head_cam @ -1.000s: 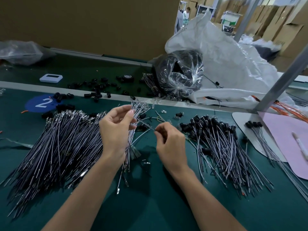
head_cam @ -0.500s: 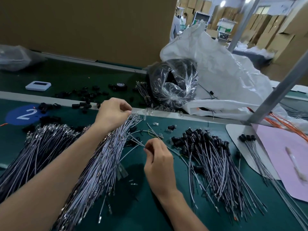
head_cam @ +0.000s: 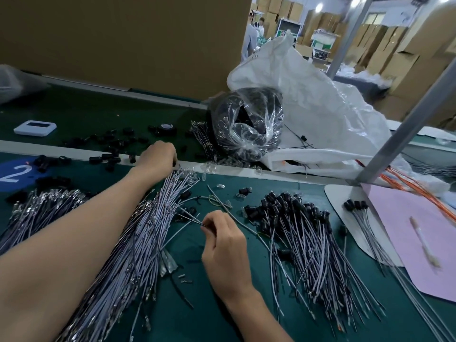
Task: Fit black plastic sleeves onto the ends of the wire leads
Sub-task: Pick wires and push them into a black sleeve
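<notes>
Nearest, the right hand pinches one thin wire between thumb and fingertips, beside the capped wires heaped to its right. The left forearm lies across the bare bundle. The left hand curls knuckles-up at the white strip among loose sleeves — its grip is hidden, so I cannot tell what it holds. Beyond, a clear bag of dark parts rests against a white sack.

text: "2", white | on: blue round marker | partly cut off, likely complete
</notes>
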